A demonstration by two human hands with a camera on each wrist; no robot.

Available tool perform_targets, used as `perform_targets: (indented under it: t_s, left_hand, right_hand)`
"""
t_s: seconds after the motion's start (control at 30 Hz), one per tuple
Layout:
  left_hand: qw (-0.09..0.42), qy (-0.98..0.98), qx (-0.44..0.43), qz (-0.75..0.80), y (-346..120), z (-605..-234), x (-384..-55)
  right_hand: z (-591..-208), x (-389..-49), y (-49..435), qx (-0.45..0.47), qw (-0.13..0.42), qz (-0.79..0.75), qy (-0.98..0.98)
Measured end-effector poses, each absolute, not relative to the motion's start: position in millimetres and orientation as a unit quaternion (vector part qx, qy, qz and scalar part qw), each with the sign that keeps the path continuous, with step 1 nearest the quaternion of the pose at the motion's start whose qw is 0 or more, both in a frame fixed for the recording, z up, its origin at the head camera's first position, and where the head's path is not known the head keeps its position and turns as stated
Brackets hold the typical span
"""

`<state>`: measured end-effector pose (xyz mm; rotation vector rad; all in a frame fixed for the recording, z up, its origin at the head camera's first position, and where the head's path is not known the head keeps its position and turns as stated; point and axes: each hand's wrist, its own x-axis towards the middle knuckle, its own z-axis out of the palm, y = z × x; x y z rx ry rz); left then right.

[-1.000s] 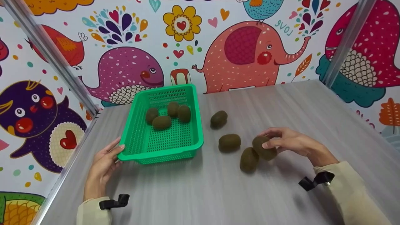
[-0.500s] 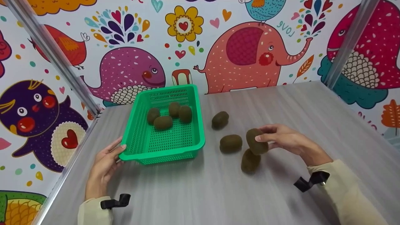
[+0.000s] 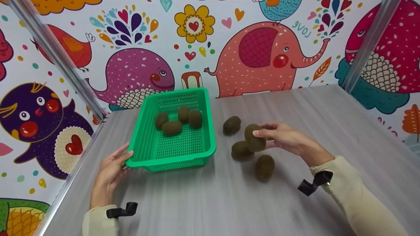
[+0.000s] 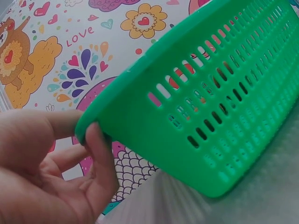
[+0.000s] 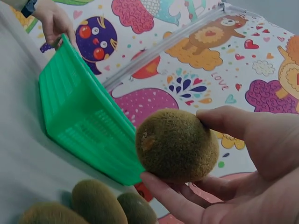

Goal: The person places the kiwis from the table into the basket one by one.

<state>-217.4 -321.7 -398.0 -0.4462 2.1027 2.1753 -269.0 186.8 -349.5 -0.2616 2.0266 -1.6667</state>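
A brown, fuzzy kiwi point(image 3: 255, 137) is held between the thumb and fingers of my right hand point(image 3: 288, 139), above the table and to the right of the basket. The right wrist view shows that kiwi point(image 5: 177, 145) from its end, with the thumb on one side and fingers on the other. My left hand point(image 3: 110, 172) pinches the near left corner of the green plastic basket point(image 3: 170, 163); in the left wrist view the thumb and fingers grip its rim point(image 4: 93, 116). Several kiwis point(image 3: 172, 127) lie inside the basket.
Three loose kiwis lie on the grey table point(image 3: 197, 203): one kiwi point(image 3: 232, 125) farther back, another kiwi point(image 3: 241, 151) partly behind the held one, and a third kiwi point(image 3: 264, 167) nearer. A patterned wall point(image 3: 193, 49) stands behind, with metal posts point(image 3: 370, 46) at its corners.
My right hand has lifted its kiwi off the table beside the nearest loose one and carried it leftward and away from me, toward the basket. The left hand keeps its hold on the basket corner.
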Motion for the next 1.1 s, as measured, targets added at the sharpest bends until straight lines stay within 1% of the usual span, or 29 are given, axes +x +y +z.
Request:
perform_targets:
  t_s: [0.23, 1.1]
  left_hand:
    - [0.042, 0.693, -0.146, 0.705, -320, -397, -216]
    - [0.034, 0.690, -0.153, 0.707, -320, -397, -217]
  right_hand:
    - [-339, -273, 168, -0.075, 0.263, -0.630, 0.727]
    - [-319, -280, 103, -0.065, 0.264, -0.628, 0.730]
